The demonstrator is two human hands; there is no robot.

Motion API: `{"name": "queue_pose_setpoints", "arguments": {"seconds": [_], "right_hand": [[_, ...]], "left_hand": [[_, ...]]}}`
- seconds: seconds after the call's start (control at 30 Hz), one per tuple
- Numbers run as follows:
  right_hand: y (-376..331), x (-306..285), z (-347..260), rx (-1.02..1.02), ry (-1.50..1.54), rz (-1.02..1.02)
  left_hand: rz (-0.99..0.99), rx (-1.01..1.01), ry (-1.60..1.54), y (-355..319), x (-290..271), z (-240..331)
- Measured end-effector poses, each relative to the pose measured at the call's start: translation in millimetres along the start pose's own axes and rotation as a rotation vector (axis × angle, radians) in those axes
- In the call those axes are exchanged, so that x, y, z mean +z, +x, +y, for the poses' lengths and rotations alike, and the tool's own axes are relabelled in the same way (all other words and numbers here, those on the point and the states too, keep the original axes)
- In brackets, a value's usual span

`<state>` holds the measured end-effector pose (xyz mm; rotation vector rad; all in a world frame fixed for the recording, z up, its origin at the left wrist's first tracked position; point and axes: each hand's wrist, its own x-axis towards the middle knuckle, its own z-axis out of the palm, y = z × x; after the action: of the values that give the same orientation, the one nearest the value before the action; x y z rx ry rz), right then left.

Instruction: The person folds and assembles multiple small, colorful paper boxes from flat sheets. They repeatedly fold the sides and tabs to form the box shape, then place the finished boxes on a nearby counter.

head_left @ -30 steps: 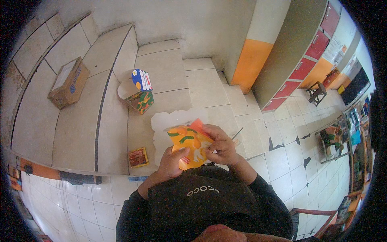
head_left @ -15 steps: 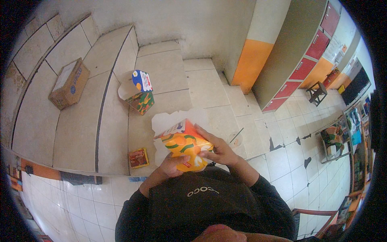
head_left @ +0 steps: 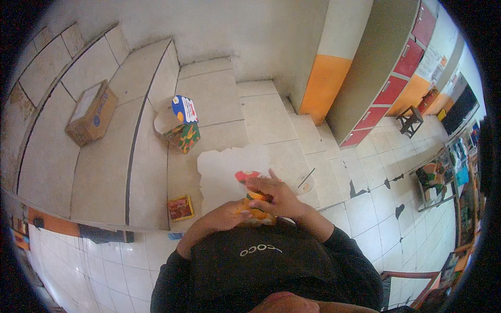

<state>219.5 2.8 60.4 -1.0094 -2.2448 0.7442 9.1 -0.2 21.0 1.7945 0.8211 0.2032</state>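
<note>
Close to my body, both hands are on an orange paper carton (head_left: 243, 176) with a green pattern and a red-and-white part. My left hand (head_left: 225, 215) grips its left side, fingers curled against it. Across the top and right lies my right hand (head_left: 279, 198), with its fingers bent over the carton. Much of the carton is hidden behind my hands. Beneath it a white paper sheet (head_left: 216, 167) with a scalloped edge lies on the tiled ledge. A small red-and-yellow packet (head_left: 180, 208) is left of my left hand.
A similar patterned carton (head_left: 183, 136) with a blue-and-white flap stands on the ledge beyond. A brown cardboard box (head_left: 93, 113) sits on a step at left. A thin dark stick (head_left: 307, 177) lies right of the paper. Red-door lockers (head_left: 390, 91) rise at right.
The carton has tilted and come nearer my body, so less of its printed side shows. My right hand has moved over its top. More of the white sheet is uncovered.
</note>
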Motion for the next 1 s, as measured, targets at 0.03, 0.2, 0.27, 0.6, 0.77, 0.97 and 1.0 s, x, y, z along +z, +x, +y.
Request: {"name": "queue_pose_setpoints", "arguments": {"seconds": [0.03,0.2,0.27,0.6,0.77,0.97,1.0], "right_hand": [[-0.8,1.4,1.1,-0.011,0.019,-0.039],[-5.7,6.4,9.3,-0.085,0.071,-0.096],[-3.9,-1.5,11.3,-0.258,-0.013,-0.171],[5.4,-37.0,0.2,-0.526,0.019,-0.314],[6.8,-40.3,14.5,-0.493,-0.105,-0.446],[2.9,-40.3,20.8,-0.578,-0.011,-0.409],[0.0,-38.8,22.2,-0.574,-0.057,-0.393]], "left_hand": [[0.011,0.058,0.008,6.3,7.3,-16.5],[0.113,-0.063,-0.281,9.4,12.2,-9.2],[0.242,-0.039,-0.266,11.0,12.2,-6.4],[0.215,-0.124,-0.368,9.6,13.9,16.7],[0.134,-0.188,-0.449,10.8,14.2,5.7],[0.107,-0.124,-0.564,12.8,16.8,-7.0],[0.105,-0.100,-0.638,13.2,17.9,-6.8]]}}
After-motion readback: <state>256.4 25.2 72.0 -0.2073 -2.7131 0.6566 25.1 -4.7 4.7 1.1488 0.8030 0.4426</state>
